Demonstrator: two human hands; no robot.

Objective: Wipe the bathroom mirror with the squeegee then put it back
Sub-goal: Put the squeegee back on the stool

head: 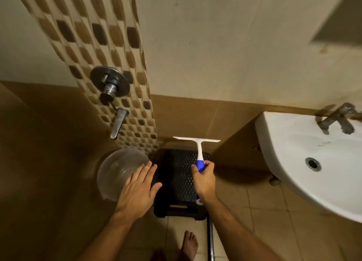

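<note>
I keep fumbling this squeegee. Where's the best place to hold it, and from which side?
Grip the squeegee by its blue handle end, coming from below, as the right hand does here. The narrow stem suits curled fingers, and the wide white blade points away, free to meet the surface.

Dim warm light. Cream wall (pixel 225 45) with brown mosaic strip (pixel 94 51), tan floor tiles (pixel 260 211). White basin (pixel 293 158) right; black stool (pixel 176 182) in far corner.

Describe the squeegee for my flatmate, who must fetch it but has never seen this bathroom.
Start at the white washbasin on the right, then look left to the black stool in the corner. Above it, the right hand grips the squeegee: the only T-shaped tool, with a white blade and blue handle.
</note>
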